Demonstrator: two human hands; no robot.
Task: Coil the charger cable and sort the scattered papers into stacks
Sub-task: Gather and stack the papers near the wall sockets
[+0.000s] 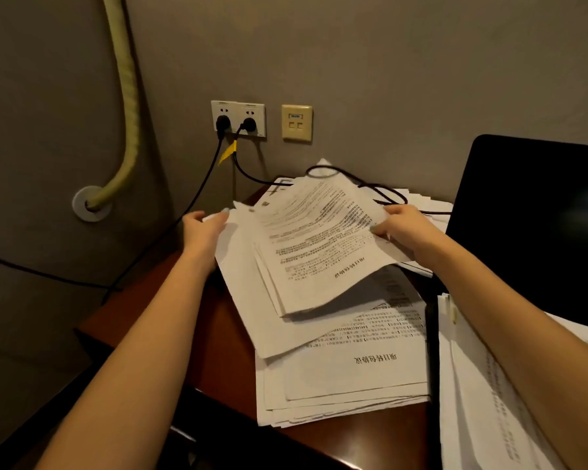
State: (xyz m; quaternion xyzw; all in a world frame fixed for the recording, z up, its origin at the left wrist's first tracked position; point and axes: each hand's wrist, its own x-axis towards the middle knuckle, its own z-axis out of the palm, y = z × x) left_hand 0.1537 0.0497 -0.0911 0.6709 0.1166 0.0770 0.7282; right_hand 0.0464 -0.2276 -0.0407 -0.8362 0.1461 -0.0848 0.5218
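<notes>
A bundle of printed papers (316, 245) is lifted above the dark wooden desk (218, 334), its near edge sagging. My left hand (202, 228) grips the bundle's left edge and my right hand (399, 225) pinches its right edge. Below it lies a flat stack of papers (347, 378) near the front of the desk. More sheets (489, 401) are piled at the right. A black charger cable (357, 179) runs from the wall socket (248, 125) and loops loosely over the papers at the back.
A black monitor (537, 225) stands at the right. A second black cord (197, 195) hangs from the left plug down past the desk's left edge. A yellow-wrapped pipe (129, 106) enters the wall at the left. A beige data outlet (296, 123) sits beside the sockets.
</notes>
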